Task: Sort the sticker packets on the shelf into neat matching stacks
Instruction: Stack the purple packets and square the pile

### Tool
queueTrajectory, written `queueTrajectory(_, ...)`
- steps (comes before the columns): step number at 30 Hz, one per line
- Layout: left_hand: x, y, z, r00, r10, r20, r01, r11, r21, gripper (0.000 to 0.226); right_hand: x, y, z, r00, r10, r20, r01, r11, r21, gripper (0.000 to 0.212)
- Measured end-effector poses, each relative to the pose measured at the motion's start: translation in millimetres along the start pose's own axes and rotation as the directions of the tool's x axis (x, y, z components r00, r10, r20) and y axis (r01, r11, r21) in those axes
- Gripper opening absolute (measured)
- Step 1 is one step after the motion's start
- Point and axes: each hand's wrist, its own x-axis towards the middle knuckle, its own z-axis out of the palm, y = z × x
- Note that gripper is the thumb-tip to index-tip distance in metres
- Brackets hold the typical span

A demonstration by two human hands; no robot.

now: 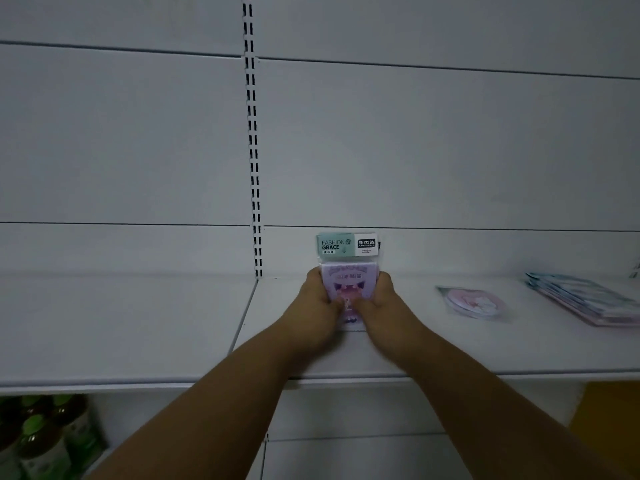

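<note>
A purple sticker packet stack [348, 282] with a mint "FASHION GRACE" header card lies on the white shelf [138, 327], against the back panel near the middle. My left hand [317, 299] grips its left edge and my right hand [379, 299] grips its right edge, thumbs meeting over the front. A round pink sticker packet [472, 302] lies alone to the right. Further right, a fanned stack of blue and pink packets [588, 301] runs off the frame edge.
A slotted upright [254, 150] divides the back panel just left of the purple stack. Below the shelf at the lower left stand green-capped bottles [41, 434]. A yellow box [609, 417] shows under the shelf at the lower right.
</note>
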Motion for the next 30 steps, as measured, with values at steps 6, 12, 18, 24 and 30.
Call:
queueTrajectory(6, 3, 1, -13, 0.998, -0.040, 0.040, 0.029, 0.969, 0.245, 0.038, -1, 9, -21, 0.983, -0.039, 0.182, 0.104, 0.924, -0.367, 0.045)
queueTrajectory(12, -5, 2, -8, 0.997, 0.026, 0.069, -0.047, 0.944, 0.325, 0.035, -1, 11, -19, 0.972, -0.107, 0.211, 0.179, 0.915, -0.362, 0.046)
queueTrajectory(18, 0, -12, -13, 0.999, -0.018, 0.050, -0.005, 0.904, 0.428, 0.035, 8, 23, -32, 0.976, -0.064, 0.208, 0.150, 0.891, -0.428, 0.037)
queueTrajectory(24, -2, -10, -14, 1.000, -0.012, 0.005, 0.008, 0.906, 0.423, 0.033, 12, 27, -38, 0.974, -0.091, 0.205, 0.174, 0.883, -0.436, 0.030)
queueTrajectory(30, -5, -6, -15, 0.999, -0.038, 0.004, 0.033, 0.898, 0.438, 0.044, 10, 26, -40, 0.971, -0.093, 0.220, 0.179, 0.894, -0.410, 0.029)
